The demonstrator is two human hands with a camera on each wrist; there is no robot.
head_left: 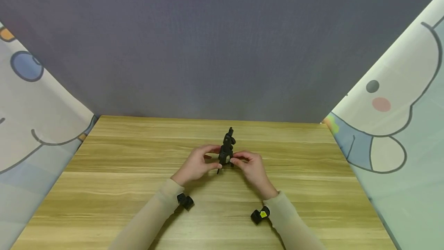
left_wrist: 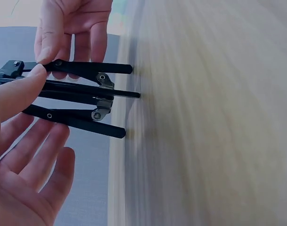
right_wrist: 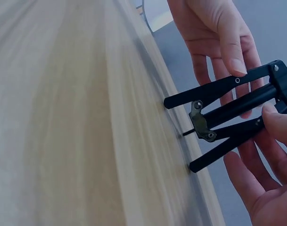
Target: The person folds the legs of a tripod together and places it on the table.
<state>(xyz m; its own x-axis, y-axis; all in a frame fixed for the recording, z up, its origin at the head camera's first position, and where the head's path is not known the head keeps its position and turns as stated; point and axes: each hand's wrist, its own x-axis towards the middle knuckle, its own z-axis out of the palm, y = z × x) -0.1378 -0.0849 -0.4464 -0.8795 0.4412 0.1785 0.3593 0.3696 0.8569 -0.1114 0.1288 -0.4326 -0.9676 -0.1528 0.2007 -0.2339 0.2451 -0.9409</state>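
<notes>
I see a small black tripod with slim hinged legs [head_left: 227, 146] upright at the yellowish wood-grain tabletop [head_left: 295, 180], left hand [head_left: 196, 165] and right hand [head_left: 253, 168] each pinching a leg between thumb and fingers. I'd judge it light, stiff, best held above its silvery metal braces [left_wrist: 101, 114].

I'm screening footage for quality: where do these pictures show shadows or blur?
Head view: soft shadows on the table beside both sleeves; left wrist view: the table's grain smears, while the tripod looks sharper; right wrist view: the table is blurred too, the tripod's edges fairly crisp.
</notes>
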